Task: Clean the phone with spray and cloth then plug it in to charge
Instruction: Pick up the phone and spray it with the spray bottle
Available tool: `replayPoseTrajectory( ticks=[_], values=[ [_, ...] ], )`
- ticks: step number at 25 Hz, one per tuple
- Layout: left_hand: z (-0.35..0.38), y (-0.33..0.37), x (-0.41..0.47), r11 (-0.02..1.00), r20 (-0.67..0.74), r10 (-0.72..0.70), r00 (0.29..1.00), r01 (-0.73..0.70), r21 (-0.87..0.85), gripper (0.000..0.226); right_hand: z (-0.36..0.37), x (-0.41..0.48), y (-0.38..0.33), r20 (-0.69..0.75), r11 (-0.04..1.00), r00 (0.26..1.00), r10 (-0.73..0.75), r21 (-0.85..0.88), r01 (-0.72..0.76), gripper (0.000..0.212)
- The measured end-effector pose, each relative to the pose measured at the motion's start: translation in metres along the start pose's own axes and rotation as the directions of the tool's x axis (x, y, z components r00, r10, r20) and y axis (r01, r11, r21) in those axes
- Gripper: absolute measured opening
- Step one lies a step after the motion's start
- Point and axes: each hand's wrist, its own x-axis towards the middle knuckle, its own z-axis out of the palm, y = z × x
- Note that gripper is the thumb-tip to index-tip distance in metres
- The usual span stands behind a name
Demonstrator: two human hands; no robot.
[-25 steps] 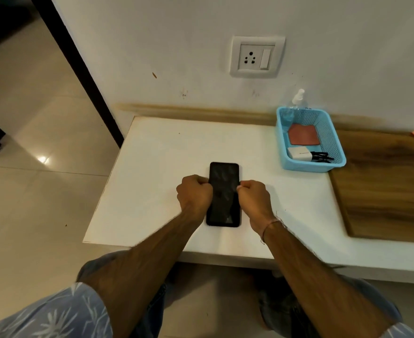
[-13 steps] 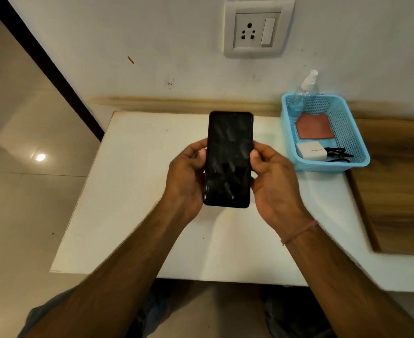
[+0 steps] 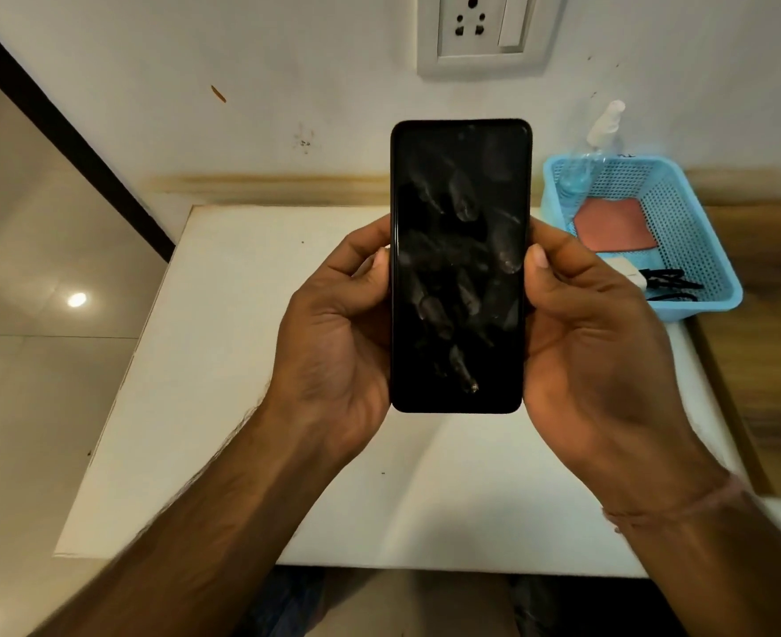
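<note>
A black phone [image 3: 459, 268] with a dark, finger-smudged screen is held upright above the white table, screen toward me. My left hand [image 3: 333, 333] grips its left edge and my right hand [image 3: 586, 333] grips its right edge, thumbs on the front rims. At the right, a blue basket [image 3: 701, 223] holds a clear spray bottle [image 3: 595, 144] with a white nozzle, a reddish cloth [image 3: 613, 227], a white charger adapter [image 3: 627, 275] partly hidden by my right hand, and a black cable [image 3: 669, 282].
A white wall socket with a switch [image 3: 485, 29] sits on the wall straight above the phone. The white table [image 3: 223, 360] meets a wooden counter [image 3: 765, 342] on the right. Tiled floor and a dark door frame [image 3: 71, 144] lie to the left.
Both hands picked the phone up off the table and raised it closer to the camera. The view has moved in toward the wall.
</note>
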Motion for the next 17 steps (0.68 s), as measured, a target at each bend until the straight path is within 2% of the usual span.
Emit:
replayPoseTrajectory(
  ticks=[4, 10, 14, 17],
  values=[
    [0.001, 0.002, -0.001, 1.000, -0.002, 0.014, 1.000, -0.014, 0.011, 0.037, 0.002, 0.001, 0.000, 0.016, 0.999, 1.000, -0.027, 0.047, 0.026, 0.032],
    [-0.004, -0.005, 0.008, 1.000, -0.038, 0.016, 0.999, -0.015, 0.020, 0.033, 0.001, 0.008, 0.008, 0.003, 1.000, 1.000, 0.003, 0.017, -0.003, 0.031],
    [-0.010, -0.013, 0.018, 0.999, -0.092, 0.012, 0.996, -0.009, 0.036, 0.036, -0.001, 0.016, 0.020, -0.050, 0.998, 0.999, 0.007, -0.068, -0.010, 0.029],
    [-0.014, -0.019, 0.023, 0.997, -0.122, 0.016, 0.992, -0.006, 0.075, 0.035, -0.004, 0.021, 0.029, -0.096, 0.998, 0.995, 0.004, -0.061, -0.010, 0.028]
  ],
)
